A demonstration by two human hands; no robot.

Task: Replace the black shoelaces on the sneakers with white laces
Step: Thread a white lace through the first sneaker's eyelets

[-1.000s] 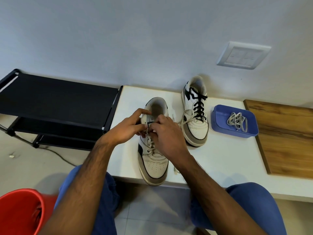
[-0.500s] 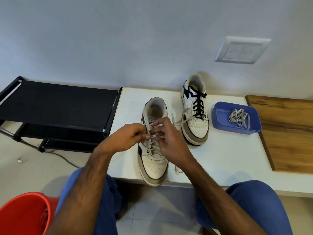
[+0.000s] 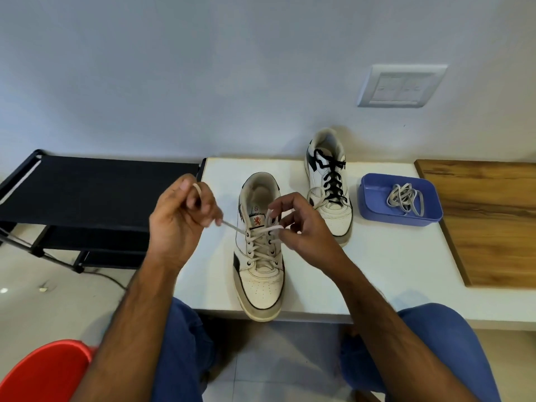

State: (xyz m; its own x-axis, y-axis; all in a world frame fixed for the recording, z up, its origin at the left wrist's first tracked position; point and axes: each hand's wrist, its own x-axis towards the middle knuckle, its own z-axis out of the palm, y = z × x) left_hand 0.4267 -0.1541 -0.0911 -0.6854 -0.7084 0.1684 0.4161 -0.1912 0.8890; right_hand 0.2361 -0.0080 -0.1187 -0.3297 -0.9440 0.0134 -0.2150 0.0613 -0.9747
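Observation:
The near sneaker [image 3: 261, 274] stands on the white table [image 3: 383, 262], toe toward me, threaded with a white lace [image 3: 258, 245]. My left hand [image 3: 179, 219] grips the lace's left end, pulled out taut to the left of the top eyelets. My right hand [image 3: 295, 224] pinches the lace's right end, looped just beside the tongue. The second sneaker [image 3: 329, 184] stands farther back on the right and carries black laces [image 3: 333, 181].
A blue tray [image 3: 374, 204] right of the far sneaker holds a bundled grey-white lace [image 3: 406, 198]. A wooden board [image 3: 490, 219] covers the table's right end. A black rack [image 3: 95, 192] stands left of the table. A red bucket [image 3: 43, 372] is at lower left.
My hands have parted from the tongue: the left moved out to the left and up, drawing the lace end taut, and the right shifted slightly right with the other end.

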